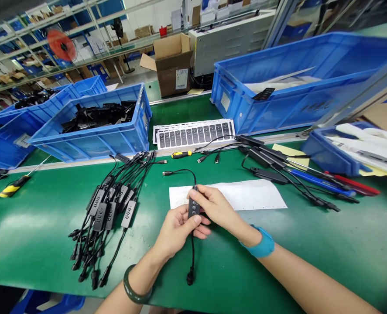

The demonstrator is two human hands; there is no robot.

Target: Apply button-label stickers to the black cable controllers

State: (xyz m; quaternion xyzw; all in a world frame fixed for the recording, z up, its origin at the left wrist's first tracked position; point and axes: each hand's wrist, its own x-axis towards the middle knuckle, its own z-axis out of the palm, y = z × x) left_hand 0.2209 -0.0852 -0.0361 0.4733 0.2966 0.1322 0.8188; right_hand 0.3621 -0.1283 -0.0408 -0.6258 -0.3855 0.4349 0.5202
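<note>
Between my two hands is a black inline cable controller (193, 208) with round button marks on its face. My left hand (182, 226) grips its lower end, thumb on the front. The fingers of my right hand (209, 203) close on its upper end. From the top its cable runs up to a USB plug (167, 173) lying on the table; from the bottom a short lead ends in a round connector (190, 277). Just beyond my hands lies a white backing sheet (245, 195). To the left is a pile of similar controllers (100, 216) with their cables.
Sheets of black button labels (193, 136) lie behind, near a yellow screwdriver (182, 154). Blue bins (98, 143) stand at the back left and a large blue bin (232, 91) at the back right. More cabled controllers (261, 157) and pens (320, 183) lie right.
</note>
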